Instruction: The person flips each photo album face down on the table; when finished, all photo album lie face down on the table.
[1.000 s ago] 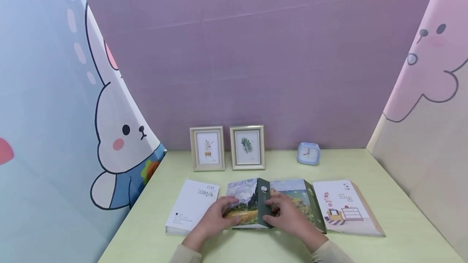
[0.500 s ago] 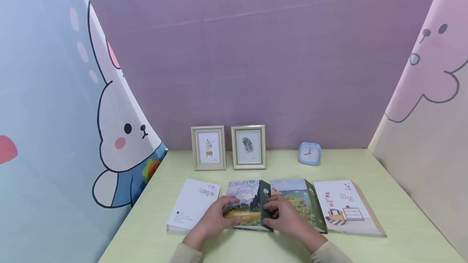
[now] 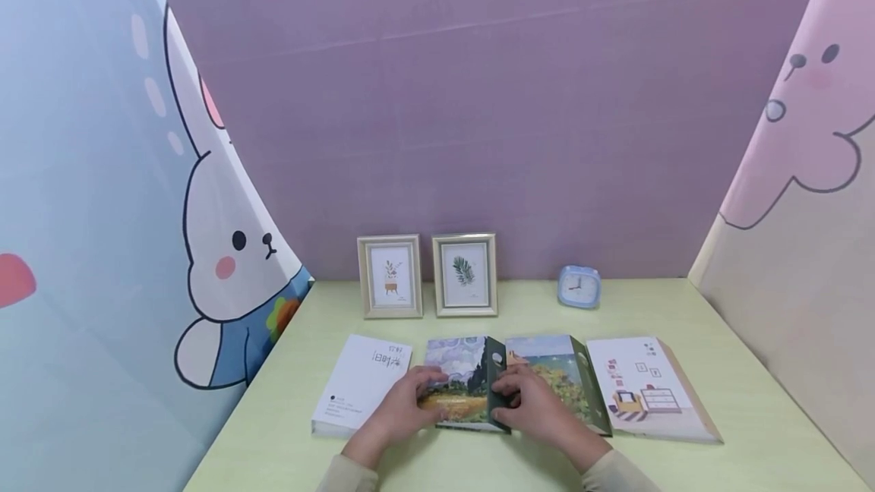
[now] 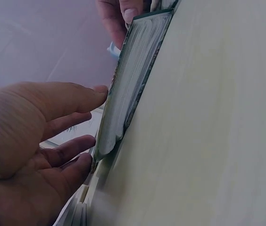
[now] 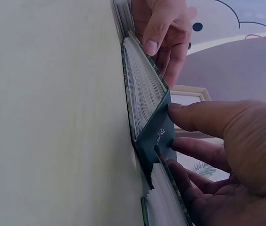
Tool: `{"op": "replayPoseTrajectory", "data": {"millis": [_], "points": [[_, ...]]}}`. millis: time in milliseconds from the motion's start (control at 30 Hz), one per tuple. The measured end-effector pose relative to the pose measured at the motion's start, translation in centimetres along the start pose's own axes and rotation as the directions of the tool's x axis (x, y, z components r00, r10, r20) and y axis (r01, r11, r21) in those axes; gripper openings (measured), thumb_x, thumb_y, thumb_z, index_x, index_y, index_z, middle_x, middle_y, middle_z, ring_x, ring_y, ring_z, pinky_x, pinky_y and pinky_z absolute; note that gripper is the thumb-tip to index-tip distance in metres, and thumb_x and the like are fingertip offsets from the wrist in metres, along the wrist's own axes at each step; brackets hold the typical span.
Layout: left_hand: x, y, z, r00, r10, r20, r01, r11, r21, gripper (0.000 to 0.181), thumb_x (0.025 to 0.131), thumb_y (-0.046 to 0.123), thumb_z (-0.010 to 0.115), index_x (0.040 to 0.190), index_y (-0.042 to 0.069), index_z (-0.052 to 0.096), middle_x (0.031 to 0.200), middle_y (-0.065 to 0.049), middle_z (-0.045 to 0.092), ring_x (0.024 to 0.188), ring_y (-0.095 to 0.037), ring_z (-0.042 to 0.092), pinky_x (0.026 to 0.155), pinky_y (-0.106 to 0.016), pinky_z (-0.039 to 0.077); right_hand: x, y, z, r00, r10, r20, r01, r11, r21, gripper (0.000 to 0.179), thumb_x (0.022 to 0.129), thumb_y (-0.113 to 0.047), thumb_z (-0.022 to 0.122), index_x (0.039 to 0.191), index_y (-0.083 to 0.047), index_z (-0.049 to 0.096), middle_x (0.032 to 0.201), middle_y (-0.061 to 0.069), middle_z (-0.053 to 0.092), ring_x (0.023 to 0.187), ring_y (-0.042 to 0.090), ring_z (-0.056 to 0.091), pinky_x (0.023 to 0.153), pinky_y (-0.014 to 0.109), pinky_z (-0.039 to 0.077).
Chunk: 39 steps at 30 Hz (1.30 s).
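Among a row of books, a thick one with a painted field-and-cypress cover (image 3: pixel 466 364) lies face up, its dark green spine on the right. My left hand (image 3: pixel 403 405) rests at its left side, thumb and fingertips touching the cover near the edge. On the spine (image 5: pixel 157 129), my right hand (image 3: pixel 540 405) lays its thumb and fingertips, fingers spread rather than wrapped round. The book's page block (image 4: pixel 133 70) faces the front edge of the table. Directly right is a second painted-cover book (image 3: pixel 557 374), partly hidden under my right hand.
A white book (image 3: pixel 355 386) lies left of my left hand. At the far right of the row is a book with a furniture drawing (image 3: pixel 642 393). Behind stand two picture frames, one potted-plant (image 3: pixel 390 276), one leaf (image 3: pixel 465 275), and a blue clock (image 3: pixel 579 287).
The painted book between my hands has settled flatter, its spine tilting less and shifting slightly right. Both hands stay almost in place. The head view has shifted slightly.
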<state>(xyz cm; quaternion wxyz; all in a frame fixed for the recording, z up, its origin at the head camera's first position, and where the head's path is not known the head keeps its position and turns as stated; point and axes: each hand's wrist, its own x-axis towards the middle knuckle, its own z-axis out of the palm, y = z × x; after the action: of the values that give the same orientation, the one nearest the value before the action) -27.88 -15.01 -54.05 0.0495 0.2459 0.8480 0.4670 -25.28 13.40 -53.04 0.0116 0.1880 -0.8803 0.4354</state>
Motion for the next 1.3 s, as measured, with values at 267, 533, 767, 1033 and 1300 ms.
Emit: {"op": "replayPoseTrajectory", "data": {"millis": [267,533,767,1033,1300], "points": [[-0.1,0.3,-0.3,1.000,-0.002,-0.002,0.002,0.999,-0.047,0.056,0.085,0.014,0.085,0.136,0.004,0.064,0.150,-0.017,0.052,0.141,-0.040,0.049,0.119,-0.054,0.038,0.5,-0.5,-0.2,1.000,-0.016,0.017,0.016,1.000,-0.019,0.034,0.081,-0.012,0.090,0.111,-0.007,0.076,0.115,0.005,0.059,0.094,0.020,0.061,0.072,0.026,0.056],[-0.6,0.5,-1.5,0.998,0.033,-0.048,-0.037,0.996,-0.084,0.057,0.088,0.017,0.084,0.139,0.003,0.062,0.155,-0.017,0.051,0.146,-0.040,0.042,0.122,-0.055,0.031,1.7,-1.7,-0.3,0.998,-0.033,0.059,0.039,0.994,-0.101,0.036,0.084,-0.021,0.089,0.117,-0.011,0.075,0.106,0.001,0.057,0.095,0.019,0.055,0.075,0.032,0.052],[-1.3,-0.3,-4.3,0.982,0.017,-0.190,-0.031,0.997,-0.072,0.051,0.092,0.008,0.081,0.139,0.003,0.063,0.148,-0.014,0.057,0.145,-0.038,0.045,0.122,-0.051,0.030,2.9,-2.9,0.0,0.995,-0.033,0.099,0.039,0.998,-0.059,0.038,0.091,-0.025,0.084,0.124,-0.012,0.073,0.121,-0.003,0.058,0.107,0.024,0.059,0.084,0.045,0.054],[-2.4,-2.0,-7.1,0.956,-0.033,-0.291,0.032,0.999,-0.007,0.051,0.090,0.007,0.083,0.138,0.007,0.066,0.149,-0.008,0.058,0.146,-0.032,0.046,0.121,-0.044,0.034,3.9,-4.0,1.4,0.991,-0.046,0.126,0.053,0.998,-0.047,0.040,0.092,-0.027,0.083,0.127,-0.012,0.073,0.122,-0.003,0.057,0.111,0.026,0.062,0.077,0.036,0.057],[-3.5,-3.3,-9.8,0.928,-0.100,-0.358,0.138,0.987,0.083,0.055,0.091,0.013,0.083,0.143,0.013,0.064,0.157,-0.004,0.052,0.151,-0.034,0.038,0.123,-0.051,0.032,5.0,-4.9,3.0,0.989,-0.040,0.144,0.042,0.999,-0.005,0.041,0.091,-0.027,0.084,0.128,-0.014,0.072,0.122,-0.002,0.058,0.115,0.027,0.061,0.083,0.039,0.059]]}}
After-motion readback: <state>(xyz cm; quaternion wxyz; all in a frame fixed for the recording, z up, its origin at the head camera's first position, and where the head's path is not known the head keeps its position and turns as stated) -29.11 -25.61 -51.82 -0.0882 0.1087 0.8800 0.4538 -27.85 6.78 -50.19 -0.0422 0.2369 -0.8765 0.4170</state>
